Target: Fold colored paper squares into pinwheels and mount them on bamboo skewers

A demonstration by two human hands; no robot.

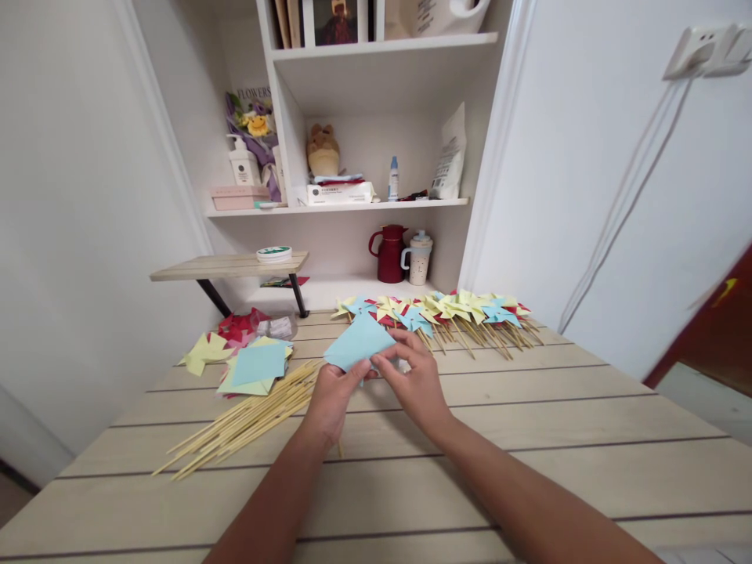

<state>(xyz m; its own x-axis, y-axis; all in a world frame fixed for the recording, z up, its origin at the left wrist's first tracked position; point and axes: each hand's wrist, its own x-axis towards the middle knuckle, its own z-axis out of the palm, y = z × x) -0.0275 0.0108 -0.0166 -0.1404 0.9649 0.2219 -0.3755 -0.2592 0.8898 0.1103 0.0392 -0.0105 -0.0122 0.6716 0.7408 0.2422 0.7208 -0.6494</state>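
Thumbs and fingers drawn nearly together, the left hand (330, 392) and right hand (416, 377) pinch a blue paper sheet (361, 341) above the slatted table (529, 415), one corner aimed at the shelves (352, 207), its longer visible span running side to side. A clear container (292, 325) at left holds whitish pieces, too small to identify.

A person's left hand (332, 395) and right hand (416, 381) held a light-blue paper (358, 341) above a pale slatted table (529, 419). To the left lay thin wooden sticks (252, 419) and stacked paper squares (259, 364); beyond the right hand lay a row of yellow, blue and red pinwheels (464, 305). White shelves (381, 46) rose behind.
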